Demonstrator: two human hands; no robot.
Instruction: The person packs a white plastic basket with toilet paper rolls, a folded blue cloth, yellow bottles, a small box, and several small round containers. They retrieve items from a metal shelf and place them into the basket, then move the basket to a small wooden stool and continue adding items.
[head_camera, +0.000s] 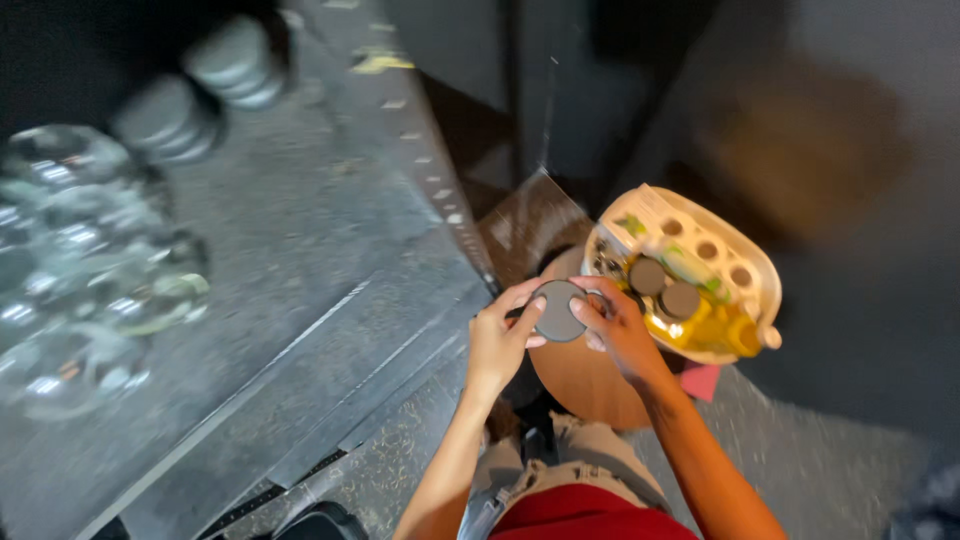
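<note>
Grey disc (558, 311) pinched flat between both hands, left hand (497, 335) and right hand (618, 325) equally close, cream tray (752, 262) just right.

Open worktop middle, crowded edges

Left of the cream basket (745, 262), the grey worktop (300, 230) lies bare; glass jars (90, 290) block its far-left side, stacked grey lids (200, 90) its top corner. The basket itself is packed with bottles and lids.
</note>
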